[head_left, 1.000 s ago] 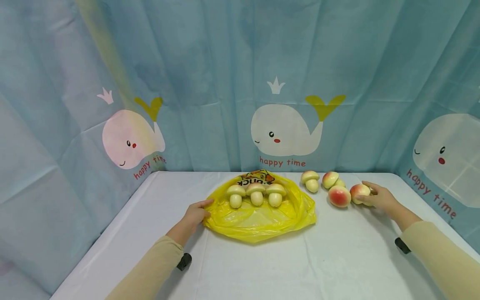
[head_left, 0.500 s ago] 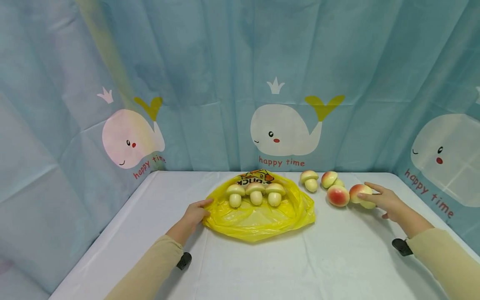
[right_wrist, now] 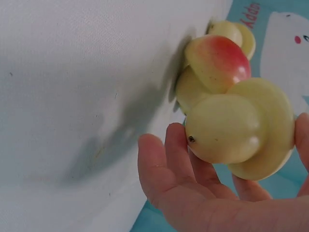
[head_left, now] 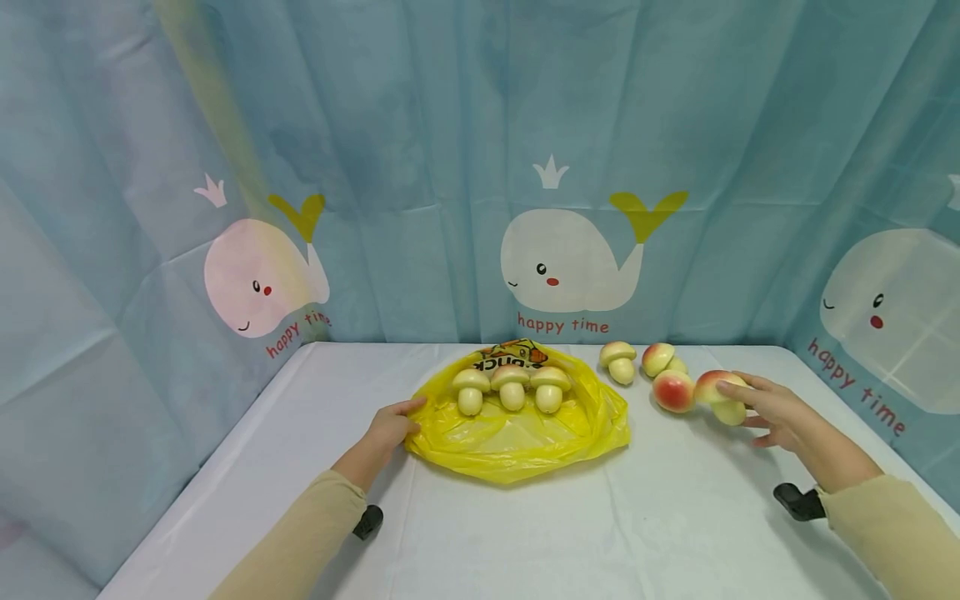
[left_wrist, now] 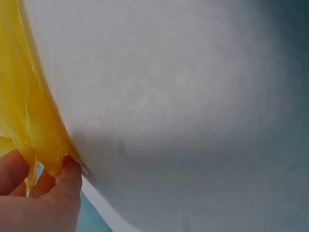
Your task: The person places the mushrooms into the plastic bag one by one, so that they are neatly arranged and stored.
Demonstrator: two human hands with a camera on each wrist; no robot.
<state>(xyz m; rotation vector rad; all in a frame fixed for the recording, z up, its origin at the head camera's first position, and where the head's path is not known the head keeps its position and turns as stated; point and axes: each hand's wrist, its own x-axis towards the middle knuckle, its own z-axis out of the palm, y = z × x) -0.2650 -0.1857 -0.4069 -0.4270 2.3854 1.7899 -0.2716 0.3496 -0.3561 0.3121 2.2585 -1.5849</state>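
At the left edge of a yellow plastic bag [head_left: 495, 454], my left hand [head_left: 388, 432] pinches the film between thumb and fingers, as the left wrist view shows [left_wrist: 46, 191]. Three toy mushrooms [head_left: 512, 388] lie in a row on the bag. My right hand [head_left: 783, 417] holds another toy mushroom [head_left: 722, 395], cream with a red-tinged cap, between thumb and fingertips; in the right wrist view this mushroom [right_wrist: 224, 128] shows its stem end. Beside it, a red-capped mushroom [head_left: 673, 391] lies on the table, partly hidden behind the held one in the right wrist view.
Two more toy mushrooms lie near the table's back edge, a pale one [head_left: 618, 362] and a red-tinged one [head_left: 660, 360]. A white cloth covers the table [head_left: 547, 542]. A blue curtain [head_left: 420, 167] with whale prints hangs behind and at both sides.
My right hand has drawn slightly toward me with the mushroom, which has tipped so that its stem shows more. My left hand and the bag look almost unmoved.
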